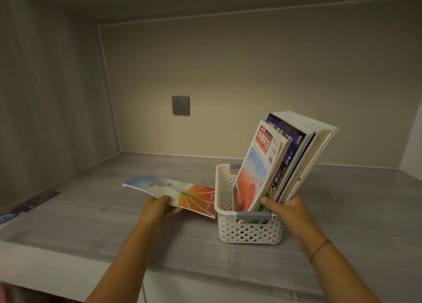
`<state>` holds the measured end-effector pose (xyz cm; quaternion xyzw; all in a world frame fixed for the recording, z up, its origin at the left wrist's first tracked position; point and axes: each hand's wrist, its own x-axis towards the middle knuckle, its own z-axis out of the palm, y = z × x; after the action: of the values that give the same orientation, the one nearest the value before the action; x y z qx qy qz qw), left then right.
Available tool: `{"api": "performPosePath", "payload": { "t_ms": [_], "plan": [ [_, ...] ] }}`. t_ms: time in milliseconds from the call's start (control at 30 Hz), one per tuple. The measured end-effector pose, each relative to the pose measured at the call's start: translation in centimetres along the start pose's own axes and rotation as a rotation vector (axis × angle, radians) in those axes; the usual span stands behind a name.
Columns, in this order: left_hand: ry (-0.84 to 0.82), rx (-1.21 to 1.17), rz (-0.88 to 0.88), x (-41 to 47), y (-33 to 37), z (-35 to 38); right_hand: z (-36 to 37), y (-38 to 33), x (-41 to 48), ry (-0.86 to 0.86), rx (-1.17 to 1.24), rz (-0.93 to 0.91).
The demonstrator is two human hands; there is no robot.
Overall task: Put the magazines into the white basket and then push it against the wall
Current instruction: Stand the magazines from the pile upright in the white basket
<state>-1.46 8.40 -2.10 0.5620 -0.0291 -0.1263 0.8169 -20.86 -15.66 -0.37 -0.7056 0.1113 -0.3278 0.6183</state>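
Far-left item: a dark blue flat thing (34, 203) lies on the counter (114, 229) near the left wall; too blurred to say what it is.
Socket: a grey socket (180, 105) sits on the back wall, above and behind the loose magazine.
Left hand: the left hand (157, 208) is closed on the near edge of a loose magazine (178, 192), thumb on top and fingers curled under it.
Loose magazine: it is held roughly flat, just left of the basket; its cover runs from pale blue to orange rays, and its right end reaches the basket's left wall. Whether it rests on the counter or is lifted I cannot tell.
Basket: the white basket (249, 233) has perforated walls and grey handles; it stands on the counter, right of centre, well apart from the back wall.
Stack: a stack of magazines (283, 163) stands on end inside the basket, leaning to the right, the front cover showing a red title block.
Right hand: the right hand (287, 211) grips the stack's lower near edge, thumb on the front cover, fingers wrapped behind; a thin red string circles the wrist.
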Motion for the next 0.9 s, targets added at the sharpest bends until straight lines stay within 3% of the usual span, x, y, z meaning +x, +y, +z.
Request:
{"api": "performPosePath", "payload": {
  "t_ms": [167,300,601,701,901],
  "plan": [
    [-0.063,0.277,0.483,-3.3,4.0,3.8,-0.1,0.2,0.1,0.008,-0.011,0.008],
    [-0.056,0.478,0.72,-6.3,6.8,7.8,-0.2,0.2,0.2,-0.003,-0.001,0.017],
    [-0.177,1.147,0.847,-8.9,1.9,15.0,-0.4,0.2,0.3,-0.026,-0.018,0.022],
    [-0.368,1.178,0.884,-9.4,-0.3,15.7,-0.4,0.1,0.3,-0.031,0.0,-0.003],
    [-0.604,1.124,0.696,-8.6,-0.4,15.0,-0.4,-0.5,0.0,-0.077,0.029,-0.065]
  ]
}}
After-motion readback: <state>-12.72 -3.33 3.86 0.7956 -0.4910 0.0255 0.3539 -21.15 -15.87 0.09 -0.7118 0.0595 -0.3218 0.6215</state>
